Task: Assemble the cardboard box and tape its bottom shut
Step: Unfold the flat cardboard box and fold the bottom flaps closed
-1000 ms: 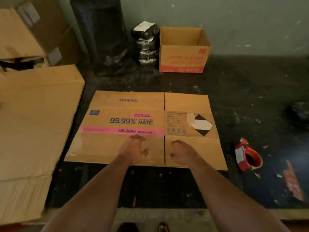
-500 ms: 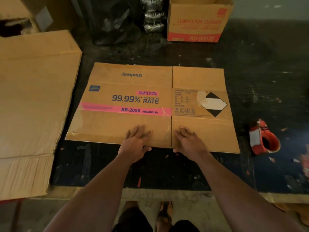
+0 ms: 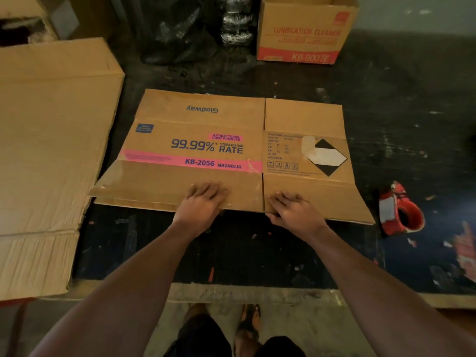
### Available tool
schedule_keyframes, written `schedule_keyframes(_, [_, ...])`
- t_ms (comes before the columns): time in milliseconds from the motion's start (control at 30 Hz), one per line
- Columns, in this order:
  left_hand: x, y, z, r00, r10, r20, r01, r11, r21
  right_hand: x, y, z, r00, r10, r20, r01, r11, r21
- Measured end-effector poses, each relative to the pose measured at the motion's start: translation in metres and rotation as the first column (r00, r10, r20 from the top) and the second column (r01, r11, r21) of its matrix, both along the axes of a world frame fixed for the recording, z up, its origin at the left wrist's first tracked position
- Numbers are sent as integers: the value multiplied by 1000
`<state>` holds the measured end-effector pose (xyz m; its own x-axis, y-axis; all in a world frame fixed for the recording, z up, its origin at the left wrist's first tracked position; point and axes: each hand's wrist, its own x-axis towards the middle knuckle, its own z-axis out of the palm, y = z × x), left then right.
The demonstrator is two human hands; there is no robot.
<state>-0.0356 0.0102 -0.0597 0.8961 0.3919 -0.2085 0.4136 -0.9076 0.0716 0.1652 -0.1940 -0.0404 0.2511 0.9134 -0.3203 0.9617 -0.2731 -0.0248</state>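
I count two hands of mine, left hand (image 3: 203, 204) and right hand (image 3: 293, 212). One flattened cardboard box (image 3: 195, 150). One large cardboard sheet (image 3: 51, 150). One open carton (image 3: 304, 39) printed LUBRICATION CLEANER. One red tape dispenser (image 3: 399, 212). One black bag (image 3: 175, 34). One stack of wrapped bundles (image 3: 235, 24).

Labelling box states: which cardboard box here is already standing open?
The LUBRICATION CLEANER box at the back, upright with its top open. The KB-2056 box in front lies flat, as does the plain cardboard on the left.
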Motion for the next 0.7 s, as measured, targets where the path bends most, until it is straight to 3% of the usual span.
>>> schedule_keyframes(167, [10, 5, 35, 980, 19, 196, -36, 996, 84, 4, 6, 46, 994, -105, -15, 106, 970, 217])
schedule_keyframes(267, [22, 12, 72, 960, -8, 281, -33, 989, 141, 12, 13, 74, 993, -86, 79, 69, 977, 200])
schedule_keyframes(467, [42, 35, 153, 894, -35, 446, -113, 947, 300, 38, 33, 152, 981, -48, 189, -23, 933, 358])
schedule_keyframes(600, [52, 40, 193, 794, 26, 607, -258, 919, 299, 47, 48, 207, 983, -55, 174, -21, 913, 408])
schedule_keyframes(700, [64, 33, 210, 676, 145, 722, -406, 891, 201, 49, 56, 236, 986, -88, 142, 18, 900, 435])
